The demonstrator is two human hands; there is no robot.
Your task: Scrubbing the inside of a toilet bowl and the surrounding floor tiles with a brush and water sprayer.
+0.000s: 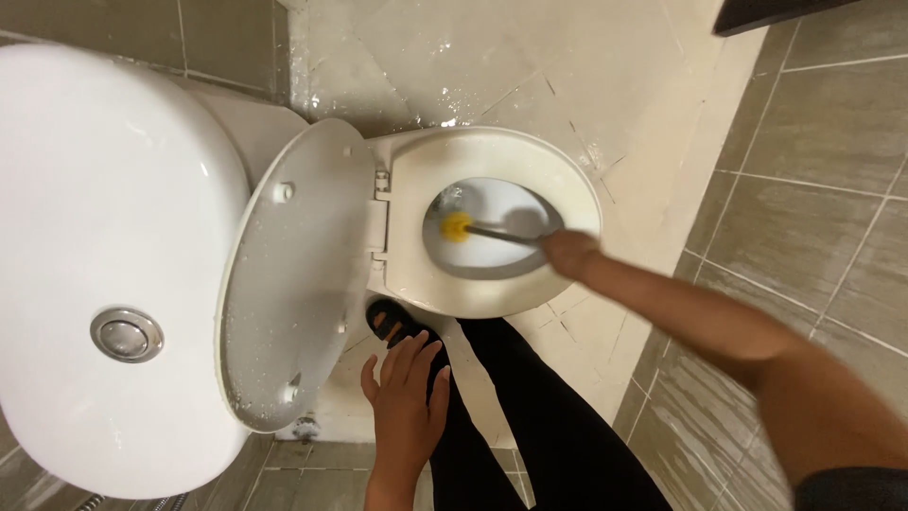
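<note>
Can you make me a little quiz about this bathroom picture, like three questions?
1. Which hand holds the toilet brush: left or right?
2. True or false: the toilet lid is shut over the bowl.
3. What colour is the brush head inside the toilet bowl?

Key:
1. The right hand; the left hand is open and holds nothing.
2. False; the lid is raised toward the tank and the bowl is uncovered.
3. Yellow.
</note>
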